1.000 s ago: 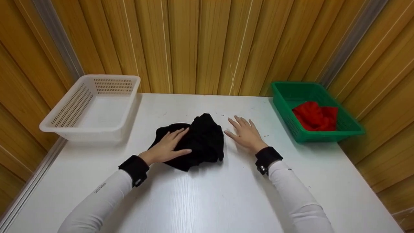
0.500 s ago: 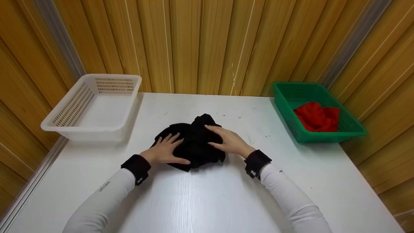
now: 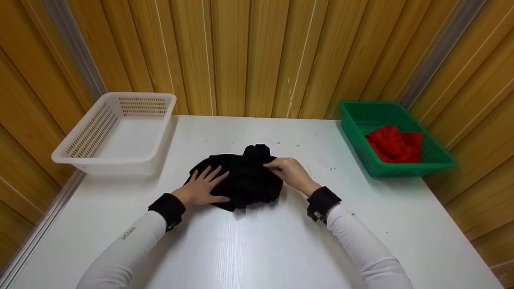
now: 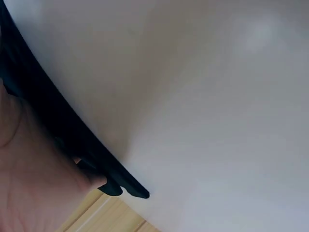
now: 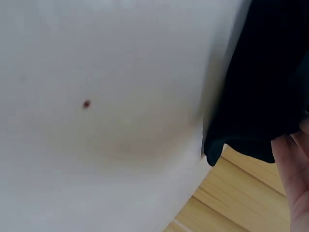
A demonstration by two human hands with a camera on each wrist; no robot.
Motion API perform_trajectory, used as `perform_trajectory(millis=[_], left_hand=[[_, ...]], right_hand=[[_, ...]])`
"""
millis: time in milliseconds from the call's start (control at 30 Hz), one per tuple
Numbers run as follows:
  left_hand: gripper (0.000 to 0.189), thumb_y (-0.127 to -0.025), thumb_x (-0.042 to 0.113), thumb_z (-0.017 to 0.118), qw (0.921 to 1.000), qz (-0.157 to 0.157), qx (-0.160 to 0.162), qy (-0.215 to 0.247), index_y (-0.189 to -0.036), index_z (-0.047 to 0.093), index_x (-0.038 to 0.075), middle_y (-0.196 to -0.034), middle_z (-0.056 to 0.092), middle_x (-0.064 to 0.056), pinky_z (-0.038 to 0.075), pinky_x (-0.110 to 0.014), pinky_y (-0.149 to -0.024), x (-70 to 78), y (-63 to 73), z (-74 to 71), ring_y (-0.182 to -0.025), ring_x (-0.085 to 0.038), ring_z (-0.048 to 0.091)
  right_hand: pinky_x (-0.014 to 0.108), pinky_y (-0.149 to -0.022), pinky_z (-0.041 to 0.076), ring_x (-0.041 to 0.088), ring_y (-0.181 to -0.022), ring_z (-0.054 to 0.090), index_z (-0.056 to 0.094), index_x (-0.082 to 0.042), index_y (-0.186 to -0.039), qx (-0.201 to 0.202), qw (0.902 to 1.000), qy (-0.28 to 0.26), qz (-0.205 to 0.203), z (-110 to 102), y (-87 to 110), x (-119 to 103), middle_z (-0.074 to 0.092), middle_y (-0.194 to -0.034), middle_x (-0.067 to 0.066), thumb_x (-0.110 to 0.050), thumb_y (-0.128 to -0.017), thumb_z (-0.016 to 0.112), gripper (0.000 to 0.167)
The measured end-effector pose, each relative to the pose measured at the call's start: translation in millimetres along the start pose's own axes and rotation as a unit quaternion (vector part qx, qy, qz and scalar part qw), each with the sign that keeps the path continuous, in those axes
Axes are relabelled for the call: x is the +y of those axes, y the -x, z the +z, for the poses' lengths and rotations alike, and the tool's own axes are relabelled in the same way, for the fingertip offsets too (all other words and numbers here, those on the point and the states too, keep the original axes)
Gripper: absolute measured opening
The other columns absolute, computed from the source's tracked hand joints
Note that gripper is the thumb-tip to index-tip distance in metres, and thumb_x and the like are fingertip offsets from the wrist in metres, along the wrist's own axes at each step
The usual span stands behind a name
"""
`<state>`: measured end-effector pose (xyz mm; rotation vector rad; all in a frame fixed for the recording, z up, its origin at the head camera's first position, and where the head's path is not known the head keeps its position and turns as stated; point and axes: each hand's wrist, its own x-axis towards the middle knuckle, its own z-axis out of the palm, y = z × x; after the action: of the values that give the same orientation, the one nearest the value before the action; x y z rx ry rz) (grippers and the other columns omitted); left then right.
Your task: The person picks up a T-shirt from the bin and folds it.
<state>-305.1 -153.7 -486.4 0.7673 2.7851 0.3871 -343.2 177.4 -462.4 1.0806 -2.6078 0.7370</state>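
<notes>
The crumpled, matte black cloth (image 3: pixel 245 176) lies in soft folds mid-way across the smooth white table (image 3: pixel 249 249). Your bare right hand (image 3: pixel 290 171), at its three o'clock, has narrowed from spread fingers to a pinch, so the fabric is now gripped as well as steadied by your flat, wide-fingered left hand (image 3: pixel 200 188) at nine; the dark folds hide which layer you've caught. Beyond: the white slotted plastic basket (image 3: pixel 112 159) at ten, the green plastic basket (image 3: pixel 413 165) holding rumpled red cloth (image 3: pixel 395 145) at two.
</notes>
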Motion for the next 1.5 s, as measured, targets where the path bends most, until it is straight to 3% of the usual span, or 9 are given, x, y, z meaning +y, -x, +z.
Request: perform_trajectory(millis=[367,633,867,967,1100,1167,1267,1367,1500], left_hand=[[0.088,-0.096,0.062,0.059,0.9997,-0.008,-0.015,0.016,-0.165,0.023,0.020,-0.174,0.012,-0.017,0.006,-0.075,-0.124,-17.0,11.5,-5.8,-0.160,-0.049,0.006],[0.095,-0.089,0.056,0.072,0.9988,0.000,-0.023,0.044,-0.163,0.027,0.018,-0.173,0.014,-0.019,0.007,-0.078,-0.121,-37.2,22.5,-15.9,-0.158,-0.052,0.007],[0.097,-0.084,0.054,0.079,0.9984,0.022,-0.014,0.051,-0.161,0.033,0.018,-0.172,0.017,-0.019,0.010,-0.079,-0.120,-46.9,26.8,-18.7,-0.157,-0.054,0.010],[0.093,-0.083,0.054,0.079,0.9985,0.030,0.007,0.045,-0.159,0.039,0.016,-0.170,0.024,-0.020,0.016,-0.079,-0.119,-48.1,25.5,-17.7,-0.155,-0.056,0.017],[0.080,-0.087,0.053,0.076,0.9981,0.036,0.046,0.022,-0.151,0.050,0.014,-0.164,0.037,-0.022,0.027,-0.076,-0.118,-44.4,25.7,-15.0,-0.150,-0.053,0.032],[0.075,-0.088,0.053,0.074,0.9974,0.035,0.063,0.006,-0.147,0.054,0.013,-0.161,0.042,-0.023,0.029,-0.074,-0.117,-40.7,25.8,-13.8,-0.148,-0.051,0.038],[0.069,-0.089,0.050,0.074,0.9958,0.037,0.082,-0.016,-0.143,0.057,0.010,-0.155,0.049,-0.024,0.031,-0.073,-0.117,-33.6,25.2,-12.7,-0.145,-0.048,0.044],[0.065,-0.089,0.046,0.075,0.9933,0.042,0.100,-0.039,-0.140,0.059,0.008,-0.150,0.053,-0.023,0.032,-0.071,-0.118,-26.1,23.3,-11.2,-0.141,-0.045,0.048],[0.059,-0.090,0.037,0.076,0.9899,0.063,0.112,-0.060,-0.138,0.059,0.006,-0.145,0.059,-0.020,0.035,-0.067,-0.118,-13.8,18.3,-10.0,-0.138,-0.042,0.052]], right_hand=[[0.043,-0.085,0.063,0.033,-0.099,0.077,0.077,0.002,-0.112,0.049,0.9970,-0.039,0.045,-33,25.0,22,0.079,-0.107,0.019,0.004,-0.092,0.069,0.022],[0.049,-0.084,0.062,0.036,-0.097,0.077,0.079,0.002,-0.107,0.071,0.9911,0.000,0.113,-63,54.6,53,0.079,-0.106,0.020,0.006,-0.093,0.067,0.019],[0.052,-0.087,0.060,0.038,-0.098,0.075,0.079,0.002,-0.103,0.011,0.9847,0.081,0.154,-74,83.4,76,0.079,-0.103,0.019,0.008,-0.089,0.066,0.019],[0.053,-0.086,0.059,0.038,-0.098,0.074,0.080,0.000,-0.101,-0.042,0.9749,0.108,0.190,-76,90.7,77,0.080,-0.101,0.016,0.007,-0.088,0.067,0.019],[0.051,-0.077,0.057,0.035,-0.094,0.072,0.079,-0.005,-0.095,-0.125,0.9535,0.150,0.230,-79,86.3,68,0.079,-0.095,0.012,-0.005,-0.088,0.068,0.013],[0.050,-0.072,0.057,0.034,-0.091,0.071,0.078,-0.006,-0.095,-0.134,0.9484,0.180,0.225,-79,79.7,63,0.077,-0.094,0.011,-0.010,-0.088,0.068,0.013],[0.050,-0.069,0.058,0.035,-0.091,0.070,0.076,-0.005,-0.101,-0.105,0.9536,0.211,0.187,-73,68.2,53,0.073,-0.102,0.014,-0.015,-0.089,0.068,0.017],[0.052,-0.080,0.060,0.037,-0.105,0.070,0.072,-0.004,-0.118,-0.076,0.9686,0.201,0.125,-62,56.1,44,0.071,-0.120,0.016,-0.013,-0.093,0.070,0.027],[0.054,-0.104,0.054,0.038,-0.127,0.063,0.064,-0.004,-0.135,-0.105,0.9828,0.135,0.070,-44,39.6,31,0.064,-0.139,0.018,-0.013,-0.097,0.069,0.039]])
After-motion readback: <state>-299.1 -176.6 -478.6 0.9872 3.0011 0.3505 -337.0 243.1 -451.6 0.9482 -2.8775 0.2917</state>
